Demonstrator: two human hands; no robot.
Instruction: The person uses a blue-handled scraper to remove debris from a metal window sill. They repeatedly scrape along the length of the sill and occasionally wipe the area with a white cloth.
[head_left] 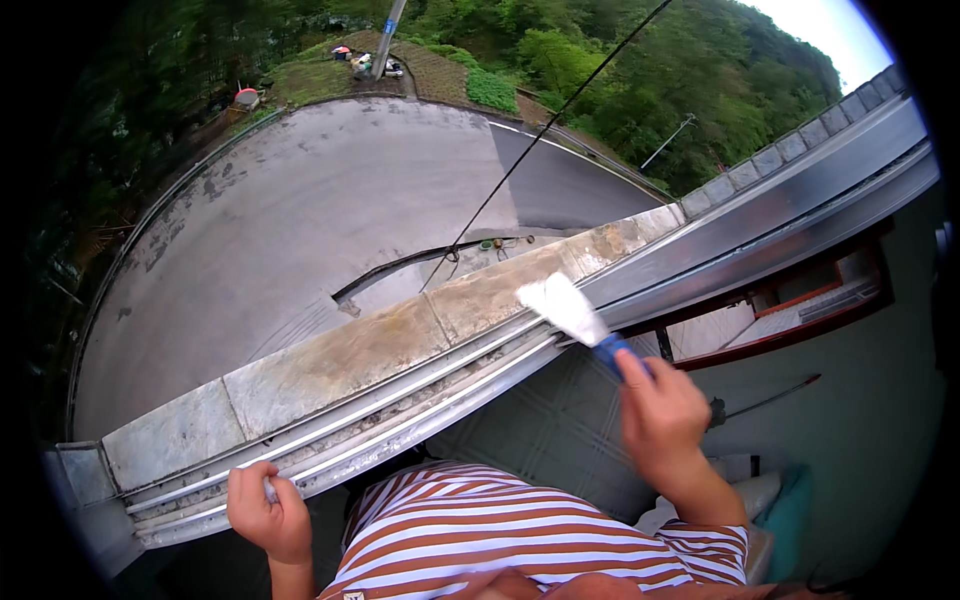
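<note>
In my right hand (665, 415) is a flat hand tool (566, 308) with a blue handle and a white head that widens toward its tip. Whether the head is bristles or a blade, I cannot tell. Its tip lies over the inner edge of the stone window sill (340, 360), just above the window track (390, 405). Dark dirt lines the grooves of this pale metal track. My left hand (268, 512) is closed at the track's left end, with a small whitish bit showing between its fingers; what it is stays unclear.
Beyond the sill, a concrete yard (300, 200) lies far below, with trees behind it. A black cable (540, 135) crosses the view outside. Window sashes (770, 225) cover the track's right part. Indoors, a red-framed piece (800, 310) and pale bags (755, 495) are at right.
</note>
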